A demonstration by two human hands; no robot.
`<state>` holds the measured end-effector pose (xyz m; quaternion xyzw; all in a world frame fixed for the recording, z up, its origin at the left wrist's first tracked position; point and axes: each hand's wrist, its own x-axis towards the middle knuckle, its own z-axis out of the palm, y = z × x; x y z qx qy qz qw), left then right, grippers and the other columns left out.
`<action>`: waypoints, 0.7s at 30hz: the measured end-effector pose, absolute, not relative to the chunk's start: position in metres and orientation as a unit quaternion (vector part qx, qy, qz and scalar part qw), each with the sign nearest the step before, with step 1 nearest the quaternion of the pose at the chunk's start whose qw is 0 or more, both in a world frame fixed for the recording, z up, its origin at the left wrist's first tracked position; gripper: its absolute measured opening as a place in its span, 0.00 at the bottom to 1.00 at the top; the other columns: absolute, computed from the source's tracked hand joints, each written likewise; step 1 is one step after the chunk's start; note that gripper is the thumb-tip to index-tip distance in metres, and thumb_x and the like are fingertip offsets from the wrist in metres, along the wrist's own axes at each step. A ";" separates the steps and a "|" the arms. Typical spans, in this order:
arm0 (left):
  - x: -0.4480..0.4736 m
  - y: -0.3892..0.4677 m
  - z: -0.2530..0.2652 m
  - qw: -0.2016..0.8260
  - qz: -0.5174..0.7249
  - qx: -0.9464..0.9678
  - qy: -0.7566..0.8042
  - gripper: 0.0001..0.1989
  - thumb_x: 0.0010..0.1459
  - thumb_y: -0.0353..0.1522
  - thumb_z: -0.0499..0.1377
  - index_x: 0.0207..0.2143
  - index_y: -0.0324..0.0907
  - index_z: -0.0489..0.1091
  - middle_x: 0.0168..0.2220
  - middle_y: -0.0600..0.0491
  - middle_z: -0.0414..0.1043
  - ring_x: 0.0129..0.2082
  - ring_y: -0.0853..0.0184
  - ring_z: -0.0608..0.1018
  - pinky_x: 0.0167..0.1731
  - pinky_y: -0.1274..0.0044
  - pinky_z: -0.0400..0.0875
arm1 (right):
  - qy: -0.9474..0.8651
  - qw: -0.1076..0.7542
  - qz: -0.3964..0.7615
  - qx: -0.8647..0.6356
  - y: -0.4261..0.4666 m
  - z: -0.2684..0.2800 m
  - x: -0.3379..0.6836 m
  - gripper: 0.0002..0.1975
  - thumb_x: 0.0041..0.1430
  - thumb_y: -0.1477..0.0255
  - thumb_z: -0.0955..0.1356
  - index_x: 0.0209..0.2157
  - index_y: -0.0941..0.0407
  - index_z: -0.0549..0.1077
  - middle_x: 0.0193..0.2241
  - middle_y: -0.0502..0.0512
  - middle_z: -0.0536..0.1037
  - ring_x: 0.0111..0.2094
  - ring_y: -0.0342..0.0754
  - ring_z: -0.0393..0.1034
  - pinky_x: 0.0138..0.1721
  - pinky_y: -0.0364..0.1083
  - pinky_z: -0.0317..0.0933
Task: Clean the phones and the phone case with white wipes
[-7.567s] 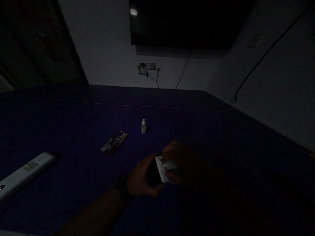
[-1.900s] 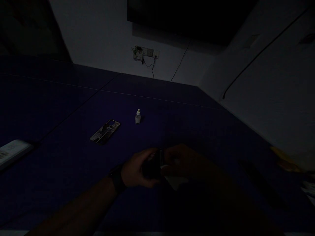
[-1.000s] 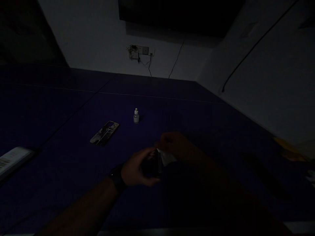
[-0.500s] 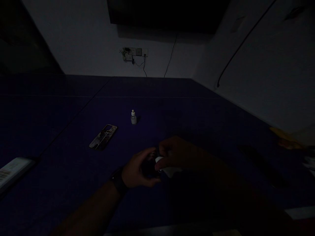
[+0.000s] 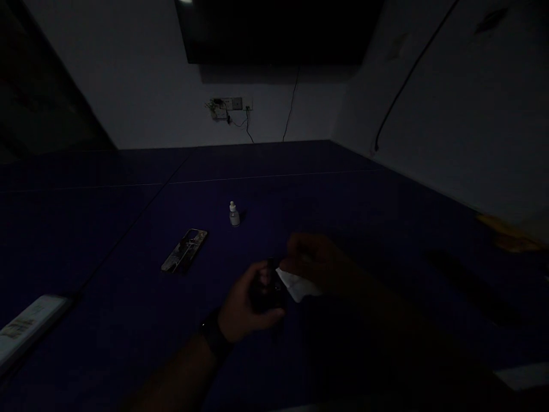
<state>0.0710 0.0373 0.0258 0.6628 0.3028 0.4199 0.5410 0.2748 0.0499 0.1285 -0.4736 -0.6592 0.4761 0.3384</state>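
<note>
In dim light, my left hand [image 5: 240,309] grips a dark, glossy phone [image 5: 269,293] by its edges, thumb on the near side and fingers on the far side. Close by on the right, my right hand [image 5: 317,262] pinches a crumpled white cloth or tissue [image 5: 300,287], whose loose part hangs beside the phone's right end. Shadow hides much of the phone and some of my right fingers. Beyond my hands stands a small clear dropper bottle [image 5: 234,217] with a white top. A patterned phone case [image 5: 185,250] lies flat to its left.
The purple surface [image 5: 128,320] reaches back to the wall. A white power strip [image 5: 32,326] lies at left. At right are a dark flat object [image 5: 469,283] and a yellowish item [image 5: 508,232]. A wall screen [image 5: 278,34] hangs above sockets [image 5: 231,104] with cables.
My right hand has lifted slightly off the phone, and more of the white cloth shows. My left hand still grips the phone. The view has tilted up a little.
</note>
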 end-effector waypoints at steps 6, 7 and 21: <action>0.086 0.031 0.028 0.682 0.359 0.541 0.337 0.32 0.53 0.53 0.67 0.50 0.41 0.68 0.42 0.49 0.74 0.44 0.60 0.77 0.42 0.72 0.73 | -0.636 0.373 0.492 -0.463 0.047 0.112 0.281 0.19 0.50 0.57 0.73 0.27 0.53 0.63 0.22 0.43 0.64 0.23 0.41 0.56 0.24 0.41 0.51; 0.087 0.030 0.029 0.696 0.340 0.535 0.337 0.32 0.54 0.53 0.67 0.51 0.41 0.68 0.42 0.49 0.74 0.44 0.60 0.77 0.41 0.73 0.72 | -0.639 0.370 0.483 -0.470 0.048 0.108 0.279 0.18 0.50 0.58 0.73 0.28 0.53 0.63 0.22 0.43 0.64 0.23 0.41 0.56 0.24 0.40 0.51; 0.085 0.035 0.024 0.749 0.300 0.472 0.355 0.35 0.45 0.48 0.74 0.48 0.38 0.68 0.41 0.50 0.72 0.36 0.67 0.76 0.30 0.79 0.69 | -0.643 0.305 0.486 -0.507 0.058 0.080 0.272 0.16 0.48 0.60 0.73 0.27 0.54 0.65 0.21 0.42 0.64 0.23 0.41 0.55 0.24 0.41 0.49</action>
